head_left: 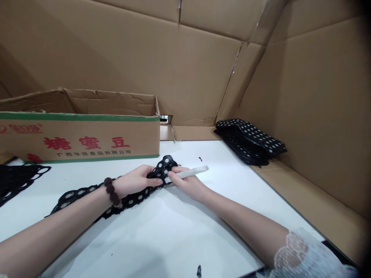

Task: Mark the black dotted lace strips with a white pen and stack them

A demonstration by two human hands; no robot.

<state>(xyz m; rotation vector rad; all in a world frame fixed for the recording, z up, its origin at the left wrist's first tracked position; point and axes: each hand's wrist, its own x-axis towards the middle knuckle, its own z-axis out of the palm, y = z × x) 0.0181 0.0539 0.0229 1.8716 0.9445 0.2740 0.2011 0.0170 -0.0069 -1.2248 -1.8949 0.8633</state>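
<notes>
A black strip (136,197) dotted with round holes runs slantwise across the white table under my left forearm. My left hand (136,180), with a dark beaded hair tie at the wrist, is closed on the strip near its far end. Held like a pen in my right hand (188,184) is a white pen-shaped tool (193,172). Its lower tip meets the strip close to my left thumb; what kind of tip it has is too small to make out. My right fingers also touch the bunched end of the strip.
A long open cardboard box (101,135) with red lettering stands at the back left. Black perforated pieces (17,179) lie at the left edge, and a stack of dotted black pieces (249,139) at the back right. Cardboard walls (130,50) enclose the table (179,239). Small black scraps (199,271) lie about.
</notes>
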